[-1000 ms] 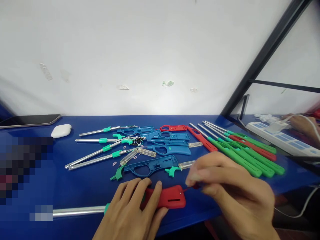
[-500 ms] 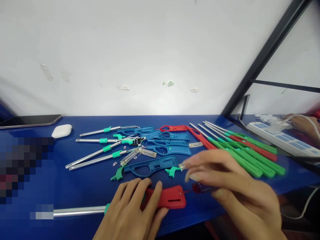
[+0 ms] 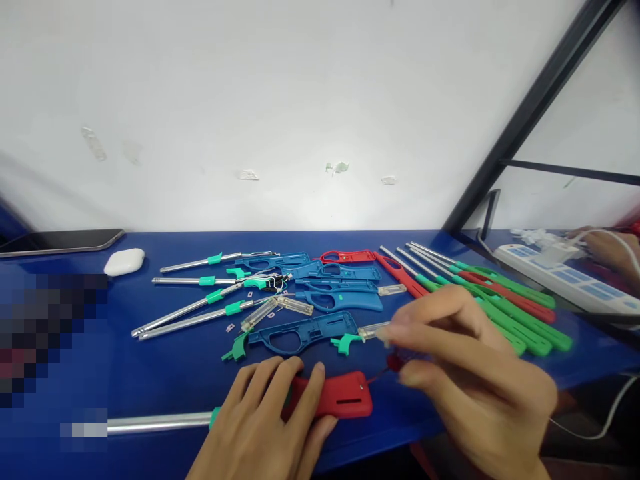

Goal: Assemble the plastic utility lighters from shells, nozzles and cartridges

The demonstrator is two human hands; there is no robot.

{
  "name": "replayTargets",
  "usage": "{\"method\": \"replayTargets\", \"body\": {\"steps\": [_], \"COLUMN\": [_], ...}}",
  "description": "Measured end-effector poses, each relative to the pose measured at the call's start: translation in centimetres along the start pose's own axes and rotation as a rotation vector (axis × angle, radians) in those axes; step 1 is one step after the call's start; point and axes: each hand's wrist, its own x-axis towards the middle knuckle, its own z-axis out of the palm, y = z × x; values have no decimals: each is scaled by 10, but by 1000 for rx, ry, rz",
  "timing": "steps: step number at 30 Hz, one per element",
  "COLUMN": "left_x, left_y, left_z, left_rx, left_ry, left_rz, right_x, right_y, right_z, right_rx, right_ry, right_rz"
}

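A red long-nosed lighter [image 3: 345, 397] lies near the table's front edge, its metal tube [image 3: 160, 423] pointing left. My left hand [image 3: 265, 417] is laid over its middle and grips it, fingers across the top and thumb on the near side. In my right hand [image 3: 465, 373] is a small screwdriver [image 3: 394, 362] with a dark red and purplish handle, pinched between thumb and fingers. Its thin shaft slants down to the screw hole at the lighter's right end. My fingers hide most of the handle. Just behind lie a blue half-shell [image 3: 310, 331] and a green trigger [image 3: 347, 343].
Several blue shells [image 3: 345, 300], metal tubes [image 3: 185, 323] and clear fuel tanks [image 3: 295, 305] are spread behind. Several green and red lighters [image 3: 500, 320] lie at right, near a power strip [image 3: 565, 273] and another person's hand [image 3: 607, 250]. An earbud case [image 3: 124, 262] and a phone [image 3: 60, 241] are at left.
My right hand has lifted slightly and turned, tilting the screwdriver more steeply over the lighter's end. My left hand and the red lighter have stayed in place.
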Motion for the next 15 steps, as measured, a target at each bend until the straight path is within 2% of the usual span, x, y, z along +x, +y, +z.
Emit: {"method": "replayTargets", "body": {"steps": [3,4,8,10,13,15], "left_x": [0,0,-2,-2,-1,0], "left_y": [0,0,1,1,1,2], "left_z": [-1,-1,-1,0,0,0], "left_rx": [-6,-4,6,1,-4,-3], "left_ry": [-13,-12,-13,-14,-24,-27], "left_rz": [1,6,11,3,4,4], "right_x": [0,-1,-1,0,1,1], "right_y": [-1,-2,-3,-3,-1,1], "right_z": [-2,-2,2,3,4,4], "right_rx": [90,120,37,28,188,211], "right_ry": [-143,-145,16,-30,-138,-78], "right_rz": [40,45,3,35,95,67]}}
